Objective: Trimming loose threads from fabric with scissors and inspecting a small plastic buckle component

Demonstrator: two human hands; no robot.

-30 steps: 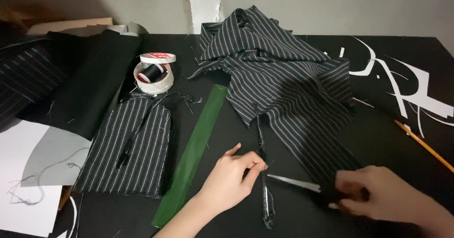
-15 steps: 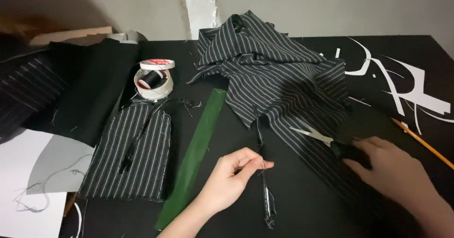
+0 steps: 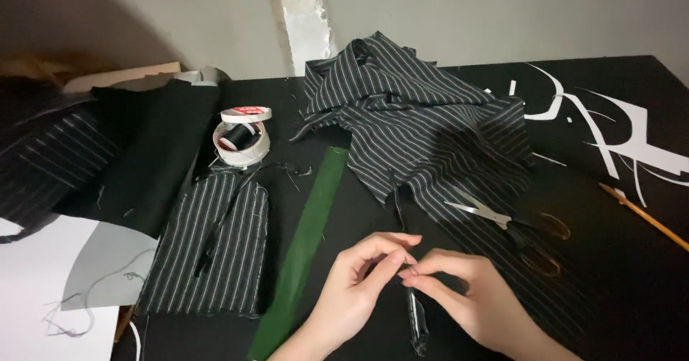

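On the black table [image 3: 631, 275], the green ruler [image 3: 305, 246] is left untouched. The left hand [image 3: 352, 289] is kept pinched on the narrow striped fabric strip [image 3: 416, 321]. The right hand [image 3: 466, 296], which gripped the scissors [image 3: 509, 224] a second ago, is now pinched on the strip too; the scissors are laid on the striped cloth [image 3: 423, 131].

A black table [image 3: 631, 275] carries striped cloth [image 3: 423, 131], scissors [image 3: 506, 221], a green ruler [image 3: 305, 250], tape rolls [image 3: 242, 137] and a pencil [image 3: 642, 216].
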